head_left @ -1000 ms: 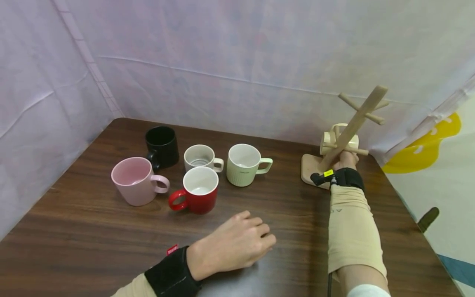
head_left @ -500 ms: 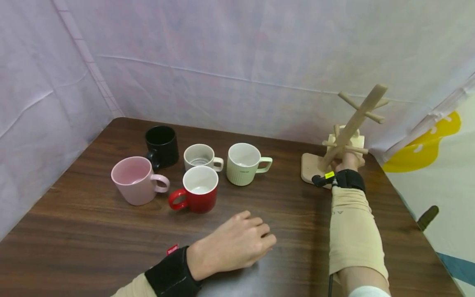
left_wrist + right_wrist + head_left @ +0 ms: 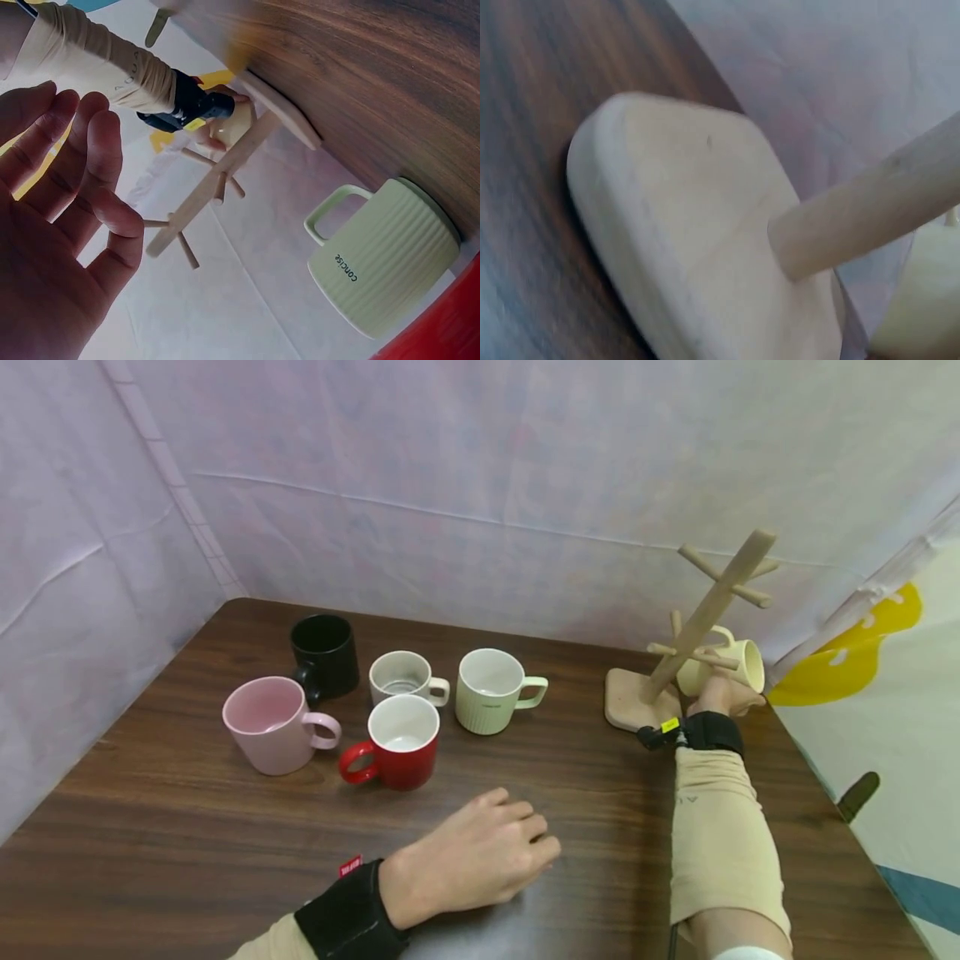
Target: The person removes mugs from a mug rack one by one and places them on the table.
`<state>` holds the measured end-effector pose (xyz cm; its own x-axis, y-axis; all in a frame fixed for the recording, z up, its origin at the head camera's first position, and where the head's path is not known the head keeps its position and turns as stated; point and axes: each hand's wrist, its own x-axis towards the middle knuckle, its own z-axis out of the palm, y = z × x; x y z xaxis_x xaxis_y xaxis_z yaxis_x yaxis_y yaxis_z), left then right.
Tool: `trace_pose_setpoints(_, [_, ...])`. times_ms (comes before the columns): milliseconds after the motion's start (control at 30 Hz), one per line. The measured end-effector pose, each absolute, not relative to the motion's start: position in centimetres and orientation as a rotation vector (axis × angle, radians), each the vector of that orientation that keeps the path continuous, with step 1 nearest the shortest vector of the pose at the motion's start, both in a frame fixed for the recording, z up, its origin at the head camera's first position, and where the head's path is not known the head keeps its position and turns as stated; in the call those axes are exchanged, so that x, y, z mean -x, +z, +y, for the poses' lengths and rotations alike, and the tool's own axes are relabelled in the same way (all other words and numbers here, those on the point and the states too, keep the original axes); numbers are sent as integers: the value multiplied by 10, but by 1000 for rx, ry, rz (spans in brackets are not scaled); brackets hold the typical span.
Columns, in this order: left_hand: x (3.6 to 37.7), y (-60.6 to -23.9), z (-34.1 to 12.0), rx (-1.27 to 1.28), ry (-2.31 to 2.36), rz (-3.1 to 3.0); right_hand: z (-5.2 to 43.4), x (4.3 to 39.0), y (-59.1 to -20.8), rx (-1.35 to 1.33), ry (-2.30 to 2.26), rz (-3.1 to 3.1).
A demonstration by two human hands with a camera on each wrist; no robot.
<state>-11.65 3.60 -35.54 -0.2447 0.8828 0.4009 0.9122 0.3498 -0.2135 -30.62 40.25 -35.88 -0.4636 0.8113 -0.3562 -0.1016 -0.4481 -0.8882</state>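
My right hand (image 3: 722,697) grips a cream mug (image 3: 744,662) beside the wooden mug tree (image 3: 701,622). The mug lies on its side, mouth to the right and handle up, behind a lower peg in the head view. Only part of this mug (image 3: 922,296) shows in the right wrist view, past the post (image 3: 862,206) and its base (image 3: 697,202). My left hand (image 3: 472,852) lies low over the front of the table with loosely curled fingers, holding nothing. Nearest to it is a red mug (image 3: 408,764). A pale green ribbed mug (image 3: 386,259) appears in the left wrist view.
Left of the green mug stand a small off-white cup (image 3: 390,672), a black mug (image 3: 333,664) and a pink mug (image 3: 270,739). White cloth (image 3: 465,485) hangs behind the brown wooden table (image 3: 187,843). The table's right edge runs close by my right forearm.
My right hand has moved the cream mug rightward from behind the post to the rack's right side, and the mug's mouth has come into sight. My left hand has stayed in place.
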Motion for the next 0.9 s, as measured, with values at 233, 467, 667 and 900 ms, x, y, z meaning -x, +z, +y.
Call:
trace_pose_setpoints(233, [116, -357, 38, 1542, -77, -2136, 409, 305, -368, 1106, 1669, -1423])
trace_pose_setpoints(467, [116, -358, 40, 1544, -80, -2121, 408, 299, -373, 1048, 1517, -1641])
trace_pose_setpoints(667, [116, -358, 41, 1551, -86, -2119, 407, 293, -374, 1024, 1387, -1729])
trace_pose_setpoints(900, [117, -358, 42, 1559, -91, -2112, 406, 288, -374, 1020, 1348, -1744])
